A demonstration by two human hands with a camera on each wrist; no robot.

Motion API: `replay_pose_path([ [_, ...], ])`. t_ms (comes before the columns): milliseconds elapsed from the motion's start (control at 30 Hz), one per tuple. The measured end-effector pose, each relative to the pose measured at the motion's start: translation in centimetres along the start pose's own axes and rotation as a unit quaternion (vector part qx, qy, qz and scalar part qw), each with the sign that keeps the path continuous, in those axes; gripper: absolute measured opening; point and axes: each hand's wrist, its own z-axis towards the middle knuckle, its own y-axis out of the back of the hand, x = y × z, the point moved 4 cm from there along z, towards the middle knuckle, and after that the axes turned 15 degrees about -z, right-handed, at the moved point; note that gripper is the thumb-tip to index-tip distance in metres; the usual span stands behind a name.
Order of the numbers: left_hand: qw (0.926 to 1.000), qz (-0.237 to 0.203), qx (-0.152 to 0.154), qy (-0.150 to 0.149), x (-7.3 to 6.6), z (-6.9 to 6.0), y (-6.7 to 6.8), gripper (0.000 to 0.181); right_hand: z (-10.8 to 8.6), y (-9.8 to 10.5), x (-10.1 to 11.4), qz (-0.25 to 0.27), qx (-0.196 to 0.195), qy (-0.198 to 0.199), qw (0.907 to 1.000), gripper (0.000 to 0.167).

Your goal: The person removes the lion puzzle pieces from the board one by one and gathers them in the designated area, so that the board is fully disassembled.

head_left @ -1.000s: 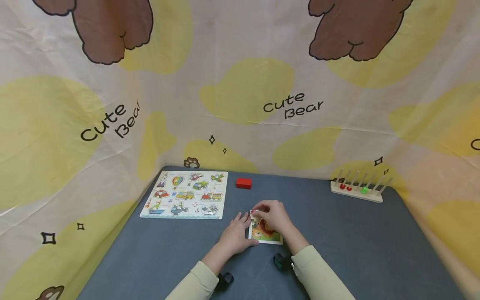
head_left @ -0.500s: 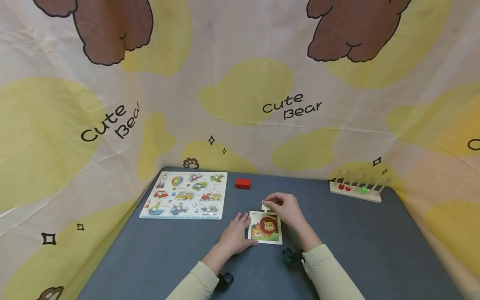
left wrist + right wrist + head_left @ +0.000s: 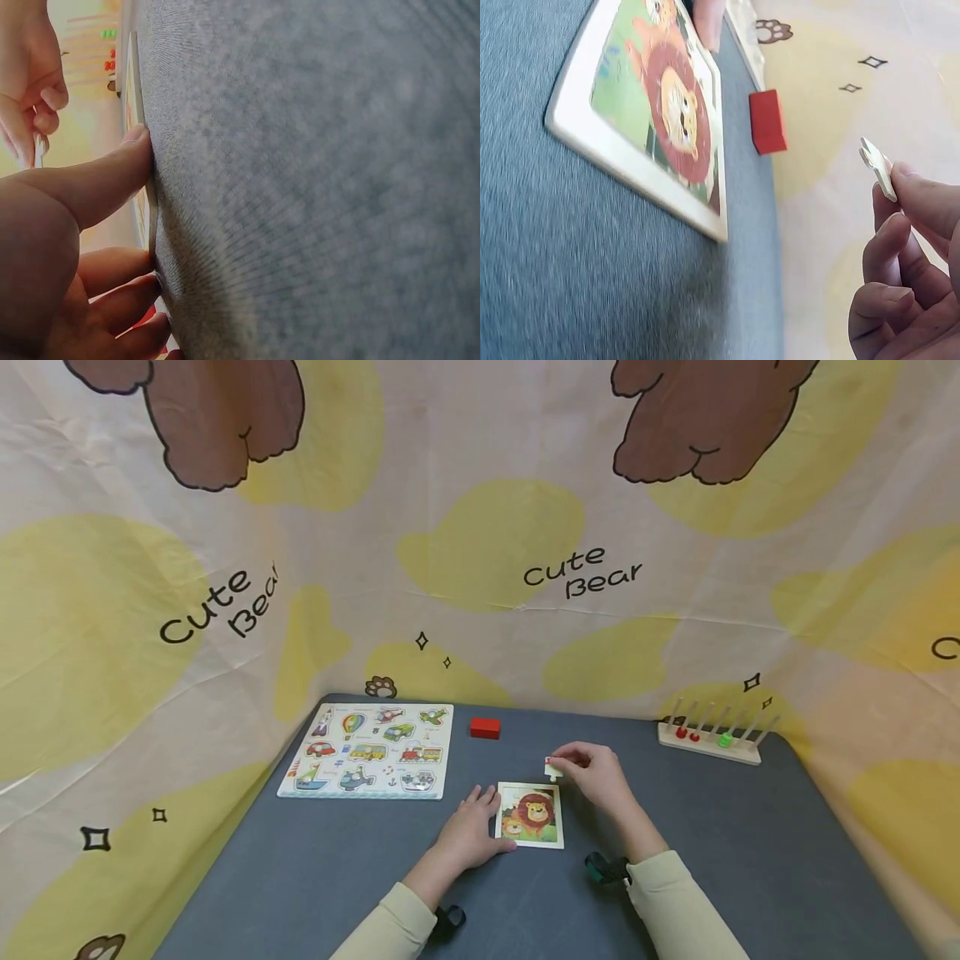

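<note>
Head view: a vehicle puzzle board (image 3: 393, 747), red block (image 3: 485, 728) and bead stand (image 3: 708, 747) line the far side of the table (image 3: 750, 852). The left hand (image 3: 471, 831), fingers extended, touches the lion puzzle (image 3: 534, 814), its picture upright from the near side. By its far right corner, the right hand (image 3: 597, 777) pinches a jigsaw piece (image 3: 552, 767), tab pointing nearward, long axis unclear.

Two puzzles (image 3: 531, 814) (image 3: 381, 745), one piece (image 3: 553, 769), one block (image 3: 485, 728), seemingly seven pegs (image 3: 724, 720).

The right hand (image 3: 596, 772), together with the small puzzle piece (image 3: 553, 768), has moved from over the lion puzzle (image 3: 536, 814) to just beyond its far right corner.
</note>
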Motion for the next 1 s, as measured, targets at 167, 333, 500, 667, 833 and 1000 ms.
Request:
replay_pose_path([
  [167, 1.0, -0.005, -0.002, -0.001, 0.1, 0.1, 0.0, 0.087, 0.0, 0.8, -0.9, -0.012, -0.007, 0.005, 0.9999, 0.014],
  [333, 0.9999, -0.014, -0.008, 0.0, 0.2, 0.2, 0.2, 0.087, 0.1, 1.4, -2.0, -0.024, -0.009, 0.004, 0.9997, 0.014],
  [500, 1.0, -0.008, -0.004, -0.003, 0.2, 0.2, 0.1, 0.087, 0.1, 2.0, -3.3, -0.036, -0.013, -0.007, 0.9993, 0.014],
  [667, 1.0, 0.001, -0.003, -0.004, 0.2, 0.4, 0.1, 0.087, 0.1, 2.4, -5.0, -0.047, -0.009, -0.024, 0.9986, 0.016],
  [833, 1.0, 0.006, -0.002, -0.003, 0.3, 0.3, -0.1, 0.087, 0.0, 2.5, -6.5, -0.06, 0.002, -0.038, 0.9975, 0.018],
  [1000, 1.0, 0.003, -0.003, -0.004, 0.5, 0.2, -0.2, 0.086, 0.0, 2.3, -7.8, -0.065, 0.014, -0.049, 0.9966, 0.019],
])
